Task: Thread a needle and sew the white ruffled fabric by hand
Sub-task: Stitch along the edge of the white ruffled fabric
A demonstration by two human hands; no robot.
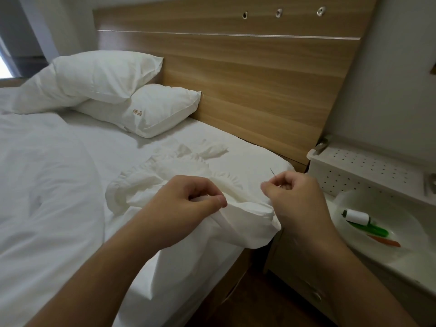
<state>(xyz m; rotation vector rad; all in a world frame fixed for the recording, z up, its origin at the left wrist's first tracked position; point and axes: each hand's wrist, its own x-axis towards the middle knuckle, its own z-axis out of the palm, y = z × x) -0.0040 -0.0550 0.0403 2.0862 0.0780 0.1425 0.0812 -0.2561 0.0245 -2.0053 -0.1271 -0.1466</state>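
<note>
The white ruffled fabric [169, 182] lies bunched at the corner of the bed [59, 185], its lower fold spilling over the mattress edge toward the floor. The person's left hand [186, 204] has its fingers curled, thumb pressed to fingertip, pinching a fold of the cloth. The right hand [292, 197] is closed too, thumb and forefinger pinching a thin needle [273, 173] that sticks up and away above the knuckles; whether thread runs from it I cannot tell. The two hands sit near each other with a ridge of ruffle between them. Just right of the bed edge, across a narrow gap, a white bowl [401, 246] on the nightstand [368, 166] holds a spool of white thread [356, 217] and green [370, 228] and orange [384, 240] tools. Two pillows [122, 95] lean on the wooden headboard [247, 74], well apart from the work.
</note>
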